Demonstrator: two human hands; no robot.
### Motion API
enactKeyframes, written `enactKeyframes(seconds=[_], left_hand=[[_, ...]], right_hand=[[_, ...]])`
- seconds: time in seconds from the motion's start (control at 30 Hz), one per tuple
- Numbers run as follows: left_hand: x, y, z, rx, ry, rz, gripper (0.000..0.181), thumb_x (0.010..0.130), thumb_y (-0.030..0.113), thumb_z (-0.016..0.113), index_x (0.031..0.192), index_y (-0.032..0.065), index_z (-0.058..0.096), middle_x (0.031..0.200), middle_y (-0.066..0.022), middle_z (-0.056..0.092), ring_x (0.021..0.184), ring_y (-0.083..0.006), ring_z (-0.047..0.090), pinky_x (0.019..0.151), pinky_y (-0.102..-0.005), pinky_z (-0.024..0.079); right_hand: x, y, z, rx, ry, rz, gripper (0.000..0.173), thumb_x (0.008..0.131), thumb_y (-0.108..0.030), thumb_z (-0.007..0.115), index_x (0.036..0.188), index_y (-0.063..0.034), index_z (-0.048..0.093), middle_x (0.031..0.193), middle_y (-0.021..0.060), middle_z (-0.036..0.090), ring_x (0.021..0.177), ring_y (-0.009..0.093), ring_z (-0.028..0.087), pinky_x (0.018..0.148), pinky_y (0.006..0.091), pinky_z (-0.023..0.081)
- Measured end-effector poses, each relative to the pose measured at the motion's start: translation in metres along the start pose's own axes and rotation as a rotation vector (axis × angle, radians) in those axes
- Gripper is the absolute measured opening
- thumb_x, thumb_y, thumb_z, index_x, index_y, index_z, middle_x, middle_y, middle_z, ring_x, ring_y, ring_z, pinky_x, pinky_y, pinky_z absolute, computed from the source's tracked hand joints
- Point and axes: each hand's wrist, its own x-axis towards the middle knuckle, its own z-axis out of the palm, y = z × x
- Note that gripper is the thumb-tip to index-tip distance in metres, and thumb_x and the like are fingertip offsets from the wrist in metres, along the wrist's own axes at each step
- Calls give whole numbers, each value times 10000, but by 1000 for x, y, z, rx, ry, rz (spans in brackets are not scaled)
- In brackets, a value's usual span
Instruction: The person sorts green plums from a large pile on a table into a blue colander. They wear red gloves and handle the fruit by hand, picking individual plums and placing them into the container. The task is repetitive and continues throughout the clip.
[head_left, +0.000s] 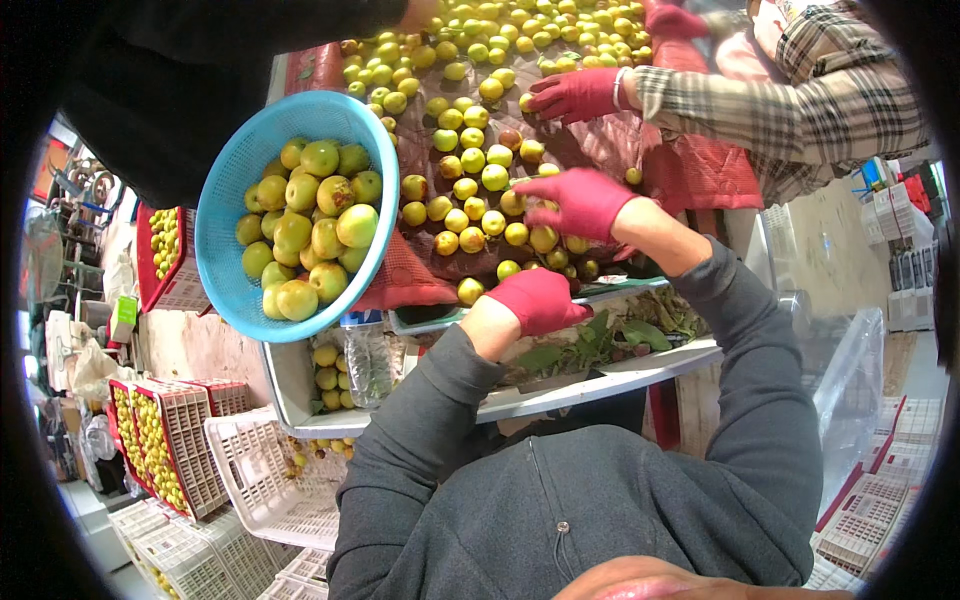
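Observation:
Both my hands wear red gloves. My left hand (538, 301) is over the near edge of the sorting table, beside a yellow-green fruit (470, 291); its fingers point down and to the right, and whether it holds anything is hidden. My right hand (581, 204) reaches over the fruit on the red padded cloth (420, 277), fingers spread around a round fruit (512, 202) at the fingertips; a firm grip does not show. Many yellow-green fruits, some with brown patches, lie on the cloth. A blue plastic colander (300, 330) full of larger fruits stands at the left.
A co-worker's red-gloved hand (576, 94) touches fruit at the upper right; a dark sleeve (187, 45) crosses the upper left. Below the table edge, a white tray (600, 390) holds green leaves, a clear plastic bottle (367, 367) and fruit. White plastic crates (277, 487) stand lower left.

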Motion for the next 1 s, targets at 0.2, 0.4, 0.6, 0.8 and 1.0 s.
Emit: enactKeyframes(seconds=[0.2,0.4,0.6,0.8,1.0], left_hand=[[4,-6,9,-86,70,93,554,896,493,599,1256,75,651,1105,-236,687,1014,-418,653,879,-464,510],[4,-4,8,-71,66,109,539,913,470,595,1270,69,639,1106,-252,681,1016,-427,649,880,-476,510],[10,-9,11,19,-15,58,535,925,455,586,1288,64,622,1105,-253,678,1009,-429,648,872,-483,509],[4,-8,9,-69,68,102,553,913,446,609,1314,65,597,1119,-240,680,1009,-416,653,875,-465,513],[5,1,9,-85,94,98,605,898,422,631,1390,80,546,1166,-225,675,1037,-411,650,886,-459,519]], right_hand=[[115,43,-1,-35,699,-270,642,893,-475,675,1412,-126,529,1444,174,519,1334,386,464,1093,435,409],[149,14,44,-152,662,-192,702,905,-635,551,1482,-246,457,1551,154,387,1342,421,449,1072,595,367],[67,-26,63,-281,523,-526,655,880,-462,659,1455,-205,479,1491,127,450,1247,368,501,1105,598,329],[93,5,21,210,652,-647,218,870,-116,716,1085,-81,694,998,126,718,917,340,695,796,372,565],[216,150,-46,-9,940,147,700,876,-592,627,1423,-174,501,1510,177,436,1335,394,472,1115,459,387]])
